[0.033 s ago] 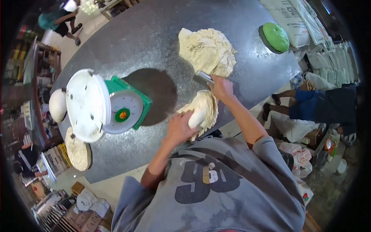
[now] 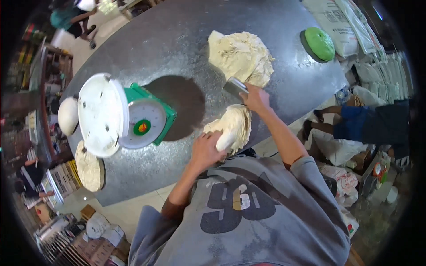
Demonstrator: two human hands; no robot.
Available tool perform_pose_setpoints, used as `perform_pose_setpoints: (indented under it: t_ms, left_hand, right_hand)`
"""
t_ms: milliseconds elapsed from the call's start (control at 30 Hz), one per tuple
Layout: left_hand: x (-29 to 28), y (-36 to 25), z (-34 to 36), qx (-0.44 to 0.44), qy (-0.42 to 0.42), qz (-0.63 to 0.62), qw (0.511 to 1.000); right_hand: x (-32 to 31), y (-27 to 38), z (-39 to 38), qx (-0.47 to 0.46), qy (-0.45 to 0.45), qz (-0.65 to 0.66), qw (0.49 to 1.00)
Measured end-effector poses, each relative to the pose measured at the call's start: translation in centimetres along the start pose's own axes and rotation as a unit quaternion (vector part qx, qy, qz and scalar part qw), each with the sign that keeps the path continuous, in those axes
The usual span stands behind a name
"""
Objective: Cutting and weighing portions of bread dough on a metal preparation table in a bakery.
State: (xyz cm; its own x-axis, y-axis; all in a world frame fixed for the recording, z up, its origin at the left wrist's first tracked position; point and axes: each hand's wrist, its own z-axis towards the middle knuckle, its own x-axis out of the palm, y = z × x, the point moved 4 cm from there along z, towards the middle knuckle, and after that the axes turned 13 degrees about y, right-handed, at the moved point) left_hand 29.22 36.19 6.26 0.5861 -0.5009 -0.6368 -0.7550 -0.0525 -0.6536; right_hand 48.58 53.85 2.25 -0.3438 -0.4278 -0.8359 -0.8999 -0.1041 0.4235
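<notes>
My right hand (image 2: 257, 97) grips a metal dough scraper (image 2: 235, 87), its blade at the near edge of a large rough mound of pale dough (image 2: 242, 57). Nearer to me lies a smaller, folded piece of dough (image 2: 235, 128). The fingers of my left hand (image 2: 207, 148) are curled over this piece's left side, with some fingertips hidden. To the left stands a green dial scale (image 2: 148, 117) with a round white pan (image 2: 103, 116) on top.
Beyond the scale are a smooth dough ball (image 2: 68, 116) and a flatter dough lump (image 2: 89, 168). A green dough mound (image 2: 319, 44) sits at the table's far right, near white sacks (image 2: 335, 26). Other people stand right (image 2: 372, 122) and far left (image 2: 73, 20) of the metal table (image 2: 173, 37).
The view has shifted slightly. The scraper's flat blade shows a little more of its face in my right hand. My left hand stays on the smaller dough piece.
</notes>
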Motion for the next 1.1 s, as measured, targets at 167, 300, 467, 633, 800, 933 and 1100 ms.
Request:
perform_pose_setpoints:
  t_ms: [167,300,467,633,800,933,1100]
  left_hand:
    - [2.0,3.4,-8.5,-0.056,-0.181,-0.045,0.981]
    - [4.3,3.5,-10.2,-0.148,-0.416,-0.028,0.897]
    - [10.5,9.0,-8.2,-0.012,-0.288,-0.440,0.850]
    - [4.3,2.3,-8.8,0.169,-0.200,-0.631,0.731]
    - [-9.1,-3.5,-16.6,0.406,-0.278,-0.433,0.755]
    - [-15.6,-0.8,-19.0,0.416,-0.351,-0.687,0.481]
    - [-23.4,3.2,-19.4,0.502,-0.338,-0.725,0.328]
  right_hand:
    - [0.5,0.0,-1.6,0.004,-0.037,0.040,0.999]
    - [-1.6,-4.7,-4.4,-0.067,0.008,0.029,0.997]
    - [9.9,-3.8,-6.7,0.065,0.145,0.260,0.952]
    - [11.6,9.6,-4.7,0.045,0.204,0.556,0.804]
    - [0.1,12.7,-3.0,-0.146,0.045,0.459,0.875]
    - [-9.4,15.2,-3.2,-0.277,-0.104,0.365,0.883]
    - [-12.3,16.7,-8.0,-0.117,-0.176,0.825,0.523]
